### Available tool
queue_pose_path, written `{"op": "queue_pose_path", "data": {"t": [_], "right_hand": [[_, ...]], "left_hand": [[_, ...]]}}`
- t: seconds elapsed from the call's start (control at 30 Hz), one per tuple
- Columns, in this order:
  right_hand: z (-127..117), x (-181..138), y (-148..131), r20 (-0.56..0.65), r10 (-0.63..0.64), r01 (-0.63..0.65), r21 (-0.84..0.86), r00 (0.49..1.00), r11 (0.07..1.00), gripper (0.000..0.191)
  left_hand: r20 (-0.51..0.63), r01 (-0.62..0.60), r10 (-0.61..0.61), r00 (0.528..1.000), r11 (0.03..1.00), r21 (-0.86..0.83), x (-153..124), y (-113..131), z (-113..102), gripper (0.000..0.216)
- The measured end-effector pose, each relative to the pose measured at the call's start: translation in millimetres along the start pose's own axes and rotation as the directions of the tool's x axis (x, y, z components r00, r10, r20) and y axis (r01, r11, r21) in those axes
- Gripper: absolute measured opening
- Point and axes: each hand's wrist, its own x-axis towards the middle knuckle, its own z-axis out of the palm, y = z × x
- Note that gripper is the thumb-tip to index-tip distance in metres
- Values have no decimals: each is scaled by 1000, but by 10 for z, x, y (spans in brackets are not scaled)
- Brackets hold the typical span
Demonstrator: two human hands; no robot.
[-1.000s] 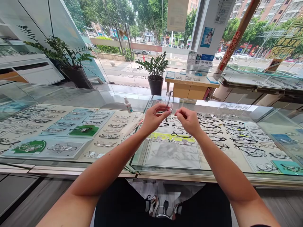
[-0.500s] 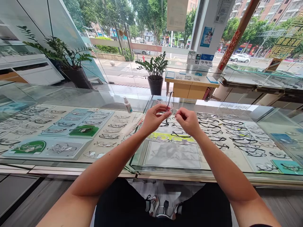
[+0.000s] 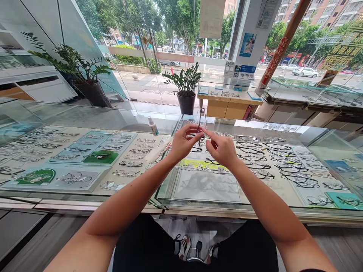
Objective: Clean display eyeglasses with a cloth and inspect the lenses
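My left hand [image 3: 181,143] pinches a pair of eyeglasses [image 3: 200,120] between thumb and fingers above the glass counter. The glasses are turned on end, with a thin dark part pointing up. Just to the right, my right hand [image 3: 223,149] stretches its index finger onto the glasses beside the left fingertips. Its other fingers are curled in; whatever they hold, if anything, is hidden or too small to name. A small white spray bottle [image 3: 153,126] stands left of my hands. Near my left wrist lies a whitish strip with reddish print [image 3: 159,152].
Under the glass top of the display counter [image 3: 166,204] lie rows of spectacle frames [image 3: 252,155], some on green or blue pads. Beyond it stand a potted plant [image 3: 185,100] and a low wooden cabinet [image 3: 227,109]. Another potted plant [image 3: 90,90] is at left.
My right hand has shifted left, and its index finger has gone from curled against the thumb to stretched out, touching the glasses. The glasses have tilted and moved slightly left in my left hand.
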Motion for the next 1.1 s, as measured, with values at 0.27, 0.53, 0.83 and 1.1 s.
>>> {"op": "queue_pose_path", "data": {"t": [0.27,0.53,0.83,1.1], "right_hand": [[-32,19,22,-83,87,-89,-10,993,996,53],[-196,77,128,-222,181,-175,44,958,984,57],[-324,104,198,-346,188,-167,91,919,982,50],[-311,97,169,-312,170,-146,100,935,984,48]], "left_hand": [[1,7,-7,1000,1000,22,6,-5,-16,48],[54,-7,1,999,994,111,-14,-7,-17,42],[146,-6,-14,989,990,139,-20,-59,-22,42],[123,-7,-9,992,991,133,-23,-27,-14,42]]}}
